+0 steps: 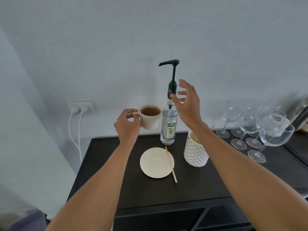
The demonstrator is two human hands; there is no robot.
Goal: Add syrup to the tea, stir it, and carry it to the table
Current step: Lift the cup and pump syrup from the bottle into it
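Two hands: left hand (127, 124) pinches tea mug (150, 118) handle; right hand (187, 104) spread beside syrup bottle (169, 127).
Progress: pump (169, 62) unpressed; syrup, stirring, carrying judged outstanding.

Cream cup (150, 120) of tea held beside upright syrup bottle (169, 129).

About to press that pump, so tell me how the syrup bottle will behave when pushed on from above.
The syrup bottle is tall and narrow with a long pump on top, so it probably tips easily if pressed off-centre. It looks like clear glass: likely heavy, slippery and breakable. The right hand is open beside it, not steadying it.
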